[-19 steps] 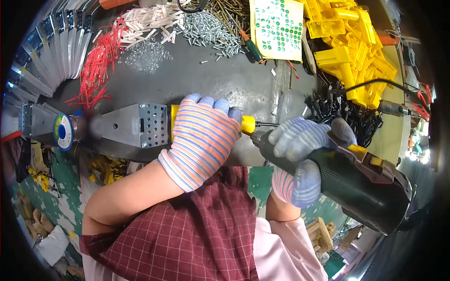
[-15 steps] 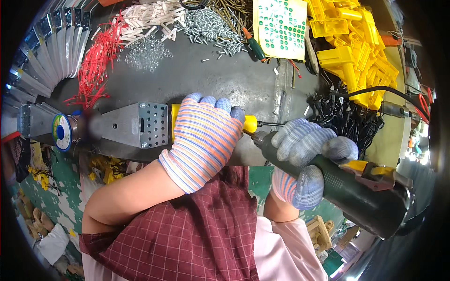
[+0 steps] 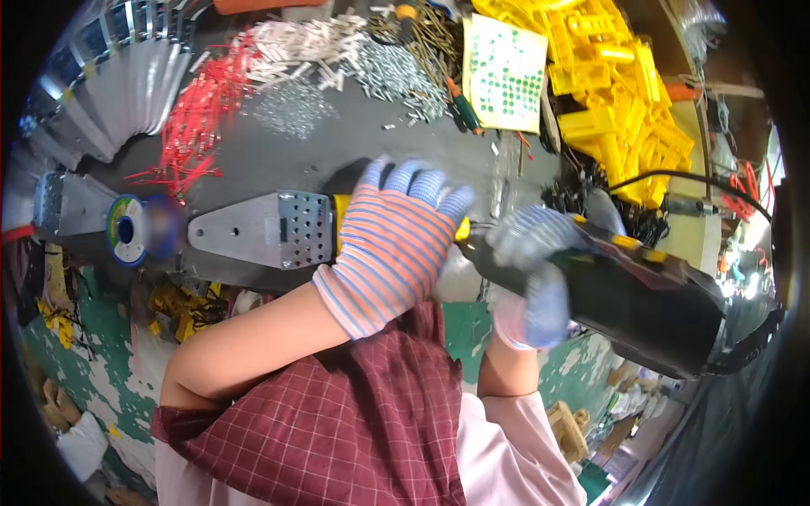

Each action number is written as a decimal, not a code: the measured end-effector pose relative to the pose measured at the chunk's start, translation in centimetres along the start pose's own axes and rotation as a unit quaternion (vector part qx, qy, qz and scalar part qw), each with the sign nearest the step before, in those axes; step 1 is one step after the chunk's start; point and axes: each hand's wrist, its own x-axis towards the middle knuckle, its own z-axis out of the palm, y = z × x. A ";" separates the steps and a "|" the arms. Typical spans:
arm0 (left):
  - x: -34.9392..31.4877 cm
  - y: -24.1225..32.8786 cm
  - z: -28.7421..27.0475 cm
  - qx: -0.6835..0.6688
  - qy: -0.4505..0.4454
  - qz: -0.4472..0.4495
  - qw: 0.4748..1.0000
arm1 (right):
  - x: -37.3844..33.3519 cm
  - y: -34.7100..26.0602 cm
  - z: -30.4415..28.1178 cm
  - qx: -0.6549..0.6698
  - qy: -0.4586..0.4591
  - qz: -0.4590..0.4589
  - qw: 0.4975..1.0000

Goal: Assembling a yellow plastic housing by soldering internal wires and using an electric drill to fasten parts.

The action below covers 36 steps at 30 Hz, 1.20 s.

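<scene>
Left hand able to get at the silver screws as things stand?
Probably not as is: the left hand is wrapped around the yellow handle. The way itself looks free, though, with mostly open tabletop between it and the silver screws.

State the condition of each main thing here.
Striped-gloved left hand: closed over yellow plastic part
Gloved right hand: wrapped around dark cylindrical power tool
Power tool: whether running, unclear
Tapered grey metal piece: adjoining yellow part
Yellow plastic casings: heaped
Thin red wires: piled
Silver metal screws: heaped
</scene>
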 end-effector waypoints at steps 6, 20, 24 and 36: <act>-7.9 -3.9 -5.9 -0.136 0.065 0.117 0.982 | 4.8 -2.2 -0.4 0.100 -0.243 0.000 0.965; -9.4 -5.3 -2.2 -0.116 0.059 0.130 0.983 | 5.9 2.5 5.9 0.156 -0.209 0.003 0.965; -9.9 -5.2 -2.3 -0.116 0.036 0.121 0.985 | 6.5 3.4 6.8 0.180 -0.270 0.008 0.946; -9.6 -4.3 -1.7 -0.109 0.094 0.113 0.983 | 6.5 3.5 7.6 0.164 -0.328 0.028 0.930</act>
